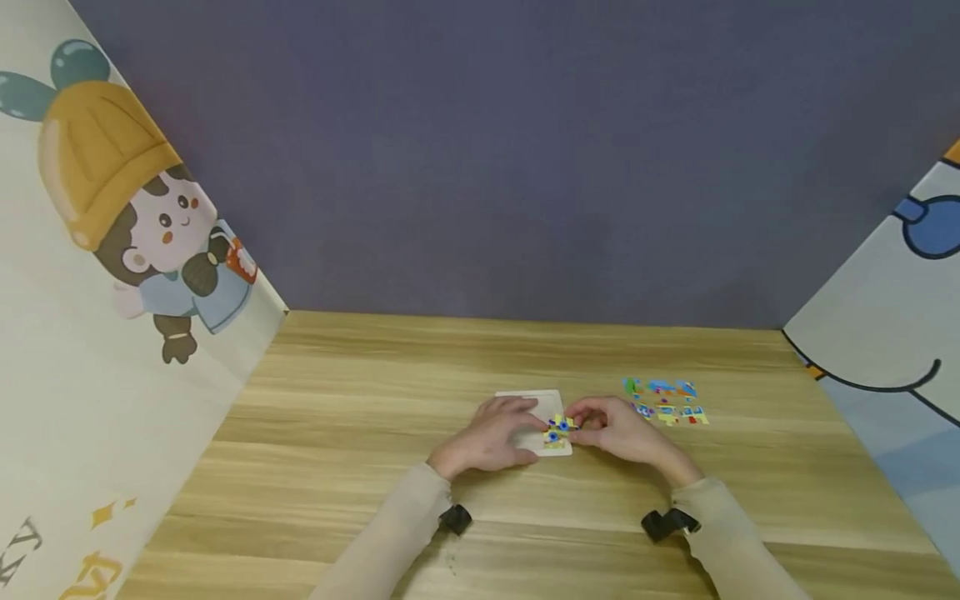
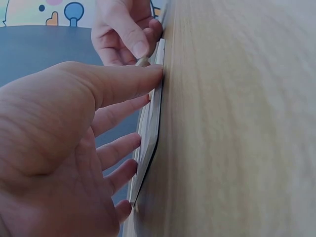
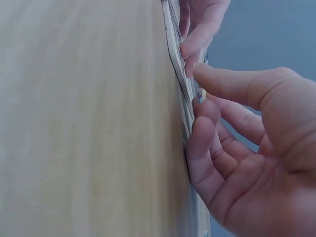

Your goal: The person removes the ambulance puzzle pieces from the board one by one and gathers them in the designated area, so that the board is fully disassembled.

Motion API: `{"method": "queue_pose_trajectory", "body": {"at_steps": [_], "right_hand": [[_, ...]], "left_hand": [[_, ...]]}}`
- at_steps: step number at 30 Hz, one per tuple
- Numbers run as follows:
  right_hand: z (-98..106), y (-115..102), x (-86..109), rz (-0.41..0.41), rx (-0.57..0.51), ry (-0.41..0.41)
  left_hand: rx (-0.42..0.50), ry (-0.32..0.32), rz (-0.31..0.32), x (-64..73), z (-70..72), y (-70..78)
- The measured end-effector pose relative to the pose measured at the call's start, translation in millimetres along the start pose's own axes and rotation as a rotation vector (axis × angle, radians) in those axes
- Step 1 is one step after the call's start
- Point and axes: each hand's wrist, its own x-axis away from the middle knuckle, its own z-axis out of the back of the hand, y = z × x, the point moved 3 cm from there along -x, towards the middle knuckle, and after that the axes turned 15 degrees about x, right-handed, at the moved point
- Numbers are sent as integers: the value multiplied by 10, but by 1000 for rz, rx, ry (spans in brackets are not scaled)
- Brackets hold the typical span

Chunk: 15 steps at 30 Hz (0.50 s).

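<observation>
A shallow white puzzle tray [image 1: 550, 402] lies on the table in front of the person. My left hand [image 1: 491, 435] rests across its left part, fingers spread; in the left wrist view the thumb and fingertips touch the tray's edge [image 2: 154, 121]. Between the thumb and fingers of my right hand [image 1: 626, 431] is a small yellow and blue jigsaw piece [image 1: 564, 425], pinched over the tray's right side. Its thin edge [image 3: 201, 94] shows at the right fingertips in the right wrist view. Another yellowish piece [image 1: 554, 444] lies in the tray's near right corner.
Several colourful jigsaw pieces [image 1: 666, 412] lie in loose rows on the wooden table [image 1: 360, 400], right of the tray and just beyond the right hand. A dark panel [image 1: 525, 167] rises behind the table, with cartoon-printed walls on both sides.
</observation>
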Motion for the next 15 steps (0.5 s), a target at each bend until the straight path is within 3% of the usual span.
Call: {"method": "queue_pose_trajectory", "body": {"at_steps": [15], "right_hand": [[15, -43, 111, -11, -45, 6]], "left_hand": [[-15, -5, 12, 11, 7, 0]]}}
